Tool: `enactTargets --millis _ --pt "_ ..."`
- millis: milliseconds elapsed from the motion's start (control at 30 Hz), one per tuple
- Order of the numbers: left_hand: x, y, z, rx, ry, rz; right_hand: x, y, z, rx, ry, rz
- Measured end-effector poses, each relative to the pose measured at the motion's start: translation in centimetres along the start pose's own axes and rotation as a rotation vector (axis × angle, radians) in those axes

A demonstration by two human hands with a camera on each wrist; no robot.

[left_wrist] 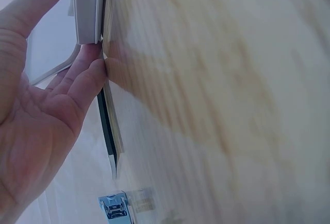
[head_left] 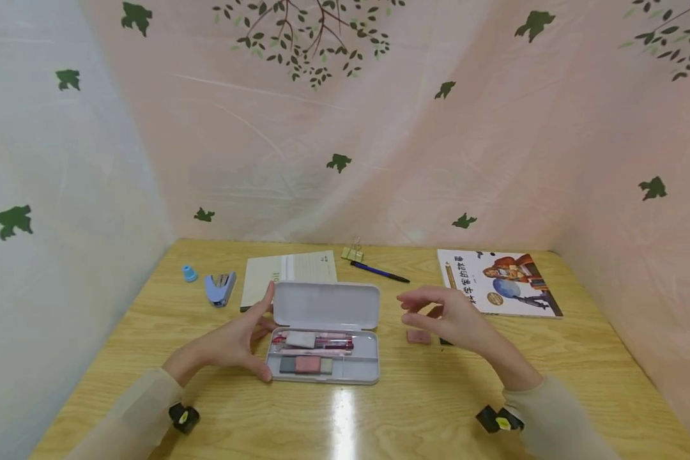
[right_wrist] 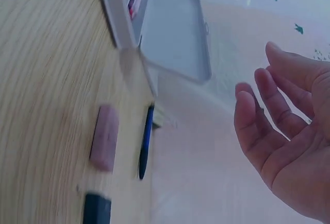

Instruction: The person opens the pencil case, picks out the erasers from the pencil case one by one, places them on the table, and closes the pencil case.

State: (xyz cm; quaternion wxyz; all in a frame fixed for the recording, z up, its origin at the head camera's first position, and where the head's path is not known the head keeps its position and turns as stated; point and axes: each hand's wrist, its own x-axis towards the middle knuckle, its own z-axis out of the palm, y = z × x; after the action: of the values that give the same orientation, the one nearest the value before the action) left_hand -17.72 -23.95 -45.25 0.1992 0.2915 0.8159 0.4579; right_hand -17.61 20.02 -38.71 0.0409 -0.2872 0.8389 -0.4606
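Two hands [head_left: 345, 332], pencil case [head_left: 324, 348] between

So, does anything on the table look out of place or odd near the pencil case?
Slightly. A pink eraser and a small dark item lie loose on the table, right of the open pencil case, partly under the right hand. Similar erasers sit inside the case. Nothing looks spilled or damaged.

Open pencil case [head_left: 324, 348] at table [head_left: 414, 409] centre, lid [head_left: 325, 305] upright behind tray. Notebook [head_left: 290, 273] behind case; stapler [head_left: 220, 288] and sharpener [head_left: 190, 273] to its left. Binder clip [head_left: 352, 253] and pen [head_left: 379, 271] behind-right. Eraser [head_left: 418, 336] right of case; book [head_left: 497, 282] far right.
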Motion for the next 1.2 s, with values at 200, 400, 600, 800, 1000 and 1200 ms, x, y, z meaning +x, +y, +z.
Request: enactTargets --millis 200,400,600,800,1000,1200 --pt "0.0 0.0 -0.1 -0.001 -0.005 0.007 2.3 -1.1 2.9 0.075 -0.051 -0.047" --pt "0.0 0.0 -0.1 -0.001 -0.001 -0.001 4.5 -1.6 6.5 0.094 -0.161 -0.121" --pt "0.0 -0.1 0.0 0.004 0.002 0.005 6.1 -1.8 9.6 0.113 -0.241 -0.11" --pt "-0.1 -0.2 -0.1 -0.003 -0.002 0.023 7.3 -1.3 12.2 -0.008 -0.249 -0.069" --pt "-0.1 -0.1 -0.1 -0.005 -0.005 0.012 7.9 -1.2 13.5 -0.072 -0.251 -0.005" --pt "-0.1 -0.1 -0.1 -0.006 -0.003 0.006 8.3 -1.7 14.3 -0.129 -0.224 0.027"
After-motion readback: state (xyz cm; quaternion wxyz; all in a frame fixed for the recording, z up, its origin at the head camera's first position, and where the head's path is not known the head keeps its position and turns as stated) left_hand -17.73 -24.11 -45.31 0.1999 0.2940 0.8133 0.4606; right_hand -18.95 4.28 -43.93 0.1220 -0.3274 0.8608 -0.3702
